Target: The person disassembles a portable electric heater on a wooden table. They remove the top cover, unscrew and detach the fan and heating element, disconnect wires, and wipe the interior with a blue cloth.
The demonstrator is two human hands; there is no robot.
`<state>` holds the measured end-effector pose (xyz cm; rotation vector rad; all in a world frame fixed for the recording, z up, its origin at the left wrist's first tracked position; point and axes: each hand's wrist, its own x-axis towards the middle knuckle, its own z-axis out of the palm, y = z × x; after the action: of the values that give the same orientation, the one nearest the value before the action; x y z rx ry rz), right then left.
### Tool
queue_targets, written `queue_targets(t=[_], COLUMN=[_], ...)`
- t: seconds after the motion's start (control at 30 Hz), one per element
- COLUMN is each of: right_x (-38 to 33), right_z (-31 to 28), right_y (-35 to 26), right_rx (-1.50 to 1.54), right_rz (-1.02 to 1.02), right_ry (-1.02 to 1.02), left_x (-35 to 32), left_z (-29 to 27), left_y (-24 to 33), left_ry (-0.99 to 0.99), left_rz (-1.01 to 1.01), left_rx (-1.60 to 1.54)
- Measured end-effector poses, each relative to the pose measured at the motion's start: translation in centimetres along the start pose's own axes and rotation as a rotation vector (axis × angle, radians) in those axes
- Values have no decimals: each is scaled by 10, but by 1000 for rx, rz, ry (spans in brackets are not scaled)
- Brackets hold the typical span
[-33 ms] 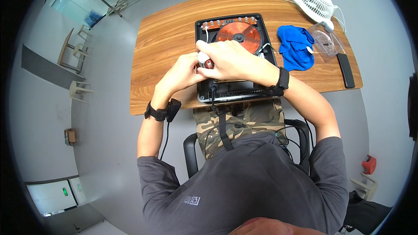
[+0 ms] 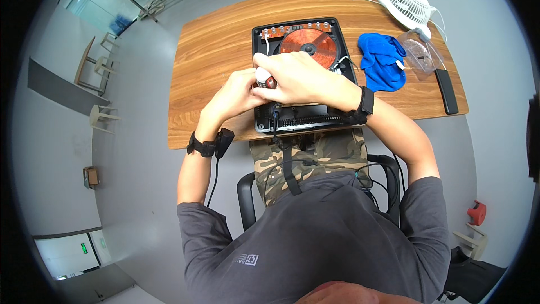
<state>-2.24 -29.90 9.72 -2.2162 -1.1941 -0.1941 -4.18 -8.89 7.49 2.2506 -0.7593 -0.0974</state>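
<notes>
wooden worktop, opened induction cooker at its near edge, copper coil bared. both hands closed together over it: left hand steadying, right hand gripping a small red-and-white tool.

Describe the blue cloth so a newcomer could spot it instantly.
On the brown wooden table, look right of the opened black induction cooker with its copper coil. The crumpled bright blue cloth lies there, left of the clear plastic container; nothing else nearby is soft or blue.
</notes>
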Motion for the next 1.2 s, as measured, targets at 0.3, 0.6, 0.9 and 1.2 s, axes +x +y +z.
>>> queue_targets(t=[0.3, 0.6, 0.9, 1.2], right_x=[9, 12, 17, 22], right_z=[1, 3, 4, 2], right_y=[4, 7, 7, 9], right_rx=[-95, -109, -261, -170], right_rz=[39, 12, 12, -134], right_ry=[-39, 34, -57, -6], left_x=[6, 8, 12, 5], left_z=[7, 9, 4, 3], left_y=[-2, -3, 0, -28], left_ry=[30, 71, -1, 23], left_rz=[38, -40, -74, -140], left_rx=[30, 44, -27, -20])
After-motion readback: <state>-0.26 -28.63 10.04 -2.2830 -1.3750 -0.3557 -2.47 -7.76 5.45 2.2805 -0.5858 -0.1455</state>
